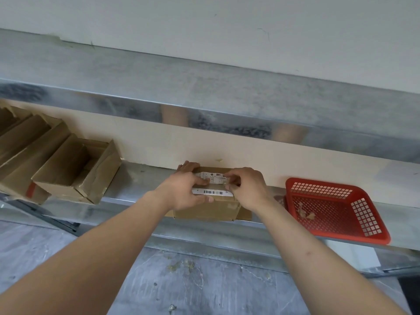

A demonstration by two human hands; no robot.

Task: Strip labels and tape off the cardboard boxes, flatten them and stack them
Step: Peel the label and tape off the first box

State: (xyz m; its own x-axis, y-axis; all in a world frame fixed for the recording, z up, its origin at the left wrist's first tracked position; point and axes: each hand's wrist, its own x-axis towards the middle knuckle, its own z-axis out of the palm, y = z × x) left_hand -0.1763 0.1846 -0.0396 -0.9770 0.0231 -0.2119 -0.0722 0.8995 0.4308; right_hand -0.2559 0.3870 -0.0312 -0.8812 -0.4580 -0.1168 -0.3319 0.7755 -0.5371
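While both arms reach forward, the head view shows the following:

Box: a small brown cardboard box (208, 209) stands on a metal worktop (141, 180), close to the cream wall behind, between the open boxes and the red basket.
Label: a white shipping label (212, 177) lies on the top of the box; a narrow barcode strip (212, 192) lies just in front of it.
Left hand: the left hand (181, 192) holds the box from its left side, thumb pressed on the label, fingers (188, 165) curled over the far edge.
Right hand: the right hand (247, 189) pinches the right end of the label, fingertips together on it.
Open boxes: several open cardboard boxes (75, 171) stand in a row at the left, touching each other.
Basket: a red plastic basket (372, 237) sits at the right, apart from the box, with some small torn scraps (305, 213) inside.
Floor: a grey floor (204, 280) with small bits of debris lies below.
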